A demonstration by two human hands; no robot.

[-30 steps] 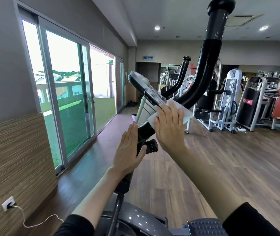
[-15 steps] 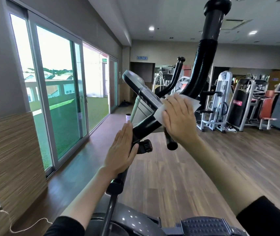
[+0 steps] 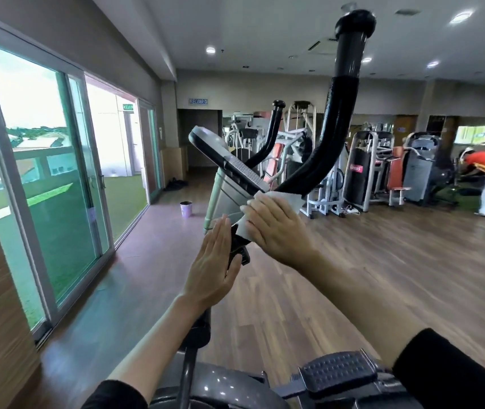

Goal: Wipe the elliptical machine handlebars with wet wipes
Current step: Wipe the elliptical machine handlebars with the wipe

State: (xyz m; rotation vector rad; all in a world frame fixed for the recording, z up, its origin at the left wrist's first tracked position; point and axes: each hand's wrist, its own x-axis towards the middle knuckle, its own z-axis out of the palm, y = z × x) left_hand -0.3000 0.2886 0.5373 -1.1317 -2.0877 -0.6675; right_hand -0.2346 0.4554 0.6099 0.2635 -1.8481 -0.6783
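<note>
The right grip lies flat on one white wet wipe, fingers straight, pressing it onto the lower bend of the near black handlebar. The wipe sits between palm and bar, just under the console. The left grip, fingers straight and together, rests its palm against the same bar just below the wipe, holding nothing. Two handlebars show; the far one rises behind the console. One ribbed pedal lies below. The gym has a wood-plank floor, sliding glass doors at left, a small purple bin and weight machines behind.
</note>
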